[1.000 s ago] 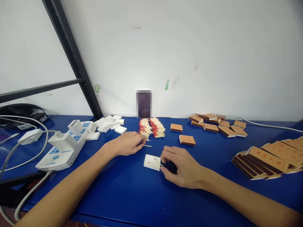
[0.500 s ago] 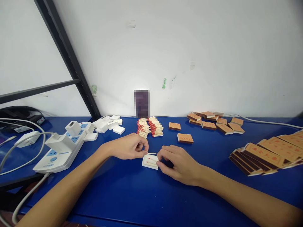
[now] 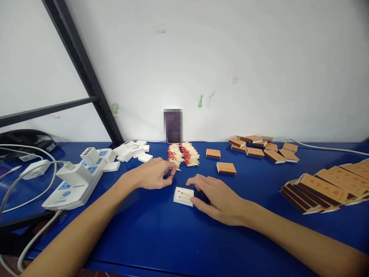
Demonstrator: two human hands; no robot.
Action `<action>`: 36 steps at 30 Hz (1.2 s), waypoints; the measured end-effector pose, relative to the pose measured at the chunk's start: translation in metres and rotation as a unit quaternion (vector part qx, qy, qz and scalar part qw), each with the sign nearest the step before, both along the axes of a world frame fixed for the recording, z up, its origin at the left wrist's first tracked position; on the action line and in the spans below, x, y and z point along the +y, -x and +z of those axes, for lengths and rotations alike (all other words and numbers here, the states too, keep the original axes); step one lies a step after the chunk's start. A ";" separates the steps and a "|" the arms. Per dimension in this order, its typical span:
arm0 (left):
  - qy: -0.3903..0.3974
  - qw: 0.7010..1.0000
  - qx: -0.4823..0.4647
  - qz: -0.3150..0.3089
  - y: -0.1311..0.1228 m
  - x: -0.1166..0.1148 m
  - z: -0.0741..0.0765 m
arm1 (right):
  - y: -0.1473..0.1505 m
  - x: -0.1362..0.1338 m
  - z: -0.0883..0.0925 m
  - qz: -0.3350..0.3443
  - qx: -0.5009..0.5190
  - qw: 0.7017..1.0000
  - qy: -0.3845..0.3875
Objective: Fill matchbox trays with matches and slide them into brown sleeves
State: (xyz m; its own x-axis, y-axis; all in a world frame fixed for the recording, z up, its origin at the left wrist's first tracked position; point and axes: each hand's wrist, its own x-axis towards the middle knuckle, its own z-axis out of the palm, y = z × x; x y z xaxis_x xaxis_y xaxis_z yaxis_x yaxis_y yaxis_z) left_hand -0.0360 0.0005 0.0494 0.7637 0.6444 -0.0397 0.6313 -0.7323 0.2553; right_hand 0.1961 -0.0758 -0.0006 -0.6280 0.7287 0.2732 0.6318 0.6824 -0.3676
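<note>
A small white matchbox tray [image 3: 181, 195] lies on the blue table [image 3: 150, 234] with a few red-tipped matches in it. My right hand [image 3: 219, 198] rests beside it, thumb and forefinger closed on the tray's right edge. My left hand [image 3: 151, 175] sits farther back, fingers curled and pinched together at the near edge of the match pile [image 3: 183, 155]. What the fingertips hold is hidden.
Empty white trays [image 3: 131, 151] are heaped at the back left, next to a white power strip [image 3: 77, 177] with plugs and cables. Two orange matchbox sleeves [image 3: 226, 168] lie singly; more are heaped [image 3: 263, 148] behind and fanned in a row [image 3: 325, 188] at right. A black metal frame [image 3: 83, 73] slants at left.
My left hand brought a match to the tray, then drew back to the match pile. My right hand stayed at the tray's right edge.
</note>
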 end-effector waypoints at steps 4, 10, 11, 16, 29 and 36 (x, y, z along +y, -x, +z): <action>-0.059 0.998 0.037 0.009 0.007 0.012 -0.007 | 0.001 0.001 -0.001 0.006 -0.011 1.000 0.005; -0.080 0.996 0.044 0.017 0.009 0.019 -0.015 | 0.008 0.004 0.000 -0.051 0.014 0.997 0.056; -0.083 0.995 0.045 0.020 0.009 0.020 -0.016 | 0.010 0.004 0.000 -0.063 0.022 0.996 0.064; -0.082 0.996 0.042 0.017 0.009 0.021 -0.020 | 0.021 0.002 0.001 -0.117 0.036 0.989 0.083; -0.121 0.988 0.098 0.008 -0.006 0.008 -0.024 | 0.000 0.033 -0.012 -0.114 0.089 0.989 0.008; -0.084 0.995 0.028 -0.037 -0.009 -0.001 -0.019 | 0.005 0.041 -0.011 -0.086 0.019 0.996 -0.016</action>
State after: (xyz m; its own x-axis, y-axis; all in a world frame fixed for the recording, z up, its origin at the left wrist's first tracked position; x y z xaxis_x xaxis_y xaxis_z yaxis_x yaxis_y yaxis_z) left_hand -0.0272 -0.0007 0.0308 0.8084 0.5882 0.0208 0.5843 -0.8063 0.0920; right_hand 0.1907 -0.0349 -0.0113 -0.4834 0.8152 0.3191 0.7267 0.5769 -0.3728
